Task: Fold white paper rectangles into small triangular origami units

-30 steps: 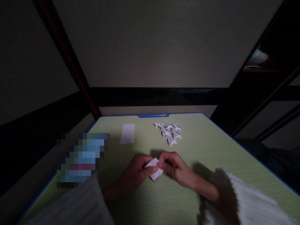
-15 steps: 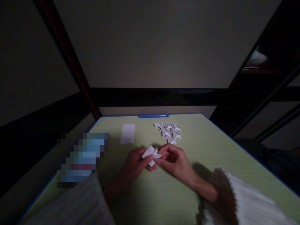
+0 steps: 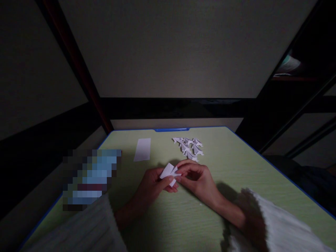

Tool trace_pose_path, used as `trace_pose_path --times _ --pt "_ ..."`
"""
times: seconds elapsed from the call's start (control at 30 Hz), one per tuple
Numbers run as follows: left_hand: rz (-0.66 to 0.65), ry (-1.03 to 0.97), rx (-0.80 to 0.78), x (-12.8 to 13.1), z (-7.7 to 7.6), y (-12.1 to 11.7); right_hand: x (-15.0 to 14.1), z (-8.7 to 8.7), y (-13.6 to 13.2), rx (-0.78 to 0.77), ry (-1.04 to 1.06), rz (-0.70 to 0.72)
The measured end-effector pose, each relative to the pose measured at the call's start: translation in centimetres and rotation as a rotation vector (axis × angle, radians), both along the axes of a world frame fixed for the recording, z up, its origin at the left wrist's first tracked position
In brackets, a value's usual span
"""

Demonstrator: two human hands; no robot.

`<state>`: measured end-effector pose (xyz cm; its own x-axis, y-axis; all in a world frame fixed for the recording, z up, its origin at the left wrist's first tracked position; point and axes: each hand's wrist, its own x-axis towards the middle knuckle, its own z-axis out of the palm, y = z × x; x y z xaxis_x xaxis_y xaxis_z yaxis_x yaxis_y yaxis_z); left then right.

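Pinched between thumb and fingers of the left hand (image 3: 152,183), the folded paper (image 3: 167,170) sits low in the centre of the frame, probably steadied so that the right hand (image 3: 198,176), its fingertips closed at the small flap, can shape this fold precisely.

a pixelated bluish item (image 3: 96,175) lies on the table (image 3: 236,168), and perhaps cloth (image 3: 291,66) on a shelf (image 3: 296,78)

Dim overall; light source out of view. Pale green tabletop (image 3: 236,157) brighter than the murky wall panel (image 3: 178,49). Soft shadow by right sleeve (image 3: 286,224). Pixelated patch (image 3: 91,178) at left. Wide-angle stretch toward edges.
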<state>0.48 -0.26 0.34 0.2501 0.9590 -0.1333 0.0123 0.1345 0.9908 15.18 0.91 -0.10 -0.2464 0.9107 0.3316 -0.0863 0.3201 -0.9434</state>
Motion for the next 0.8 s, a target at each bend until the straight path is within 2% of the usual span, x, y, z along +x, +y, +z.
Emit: trace_pose_path --times 0.23,0.37,0.53,0.67,0.8 --pt "0.056 -0.005 0.021 0.24 0.31 -0.22 -0.06 0.19 -0.34 0.067 -0.076 -0.066" --pt "0.071 -0.029 -0.024 0.23 0.15 -0.11 0.09 0.62 -0.62 0.194 -0.151 -0.088" --pt "-0.001 -0.098 -0.081 -0.10 -0.10 0.19 0.41 0.82 -0.83 0.323 -0.237 -0.059" --pt "-0.052 -0.094 -0.133 -0.23 0.31 0.22 0.54 0.77 -0.91 0.351 -0.279 -0.027" --pt "-0.082 -0.053 -0.098 -0.33 0.54 0.12 0.67 0.67 -0.97 0.365 -0.281 -0.001"
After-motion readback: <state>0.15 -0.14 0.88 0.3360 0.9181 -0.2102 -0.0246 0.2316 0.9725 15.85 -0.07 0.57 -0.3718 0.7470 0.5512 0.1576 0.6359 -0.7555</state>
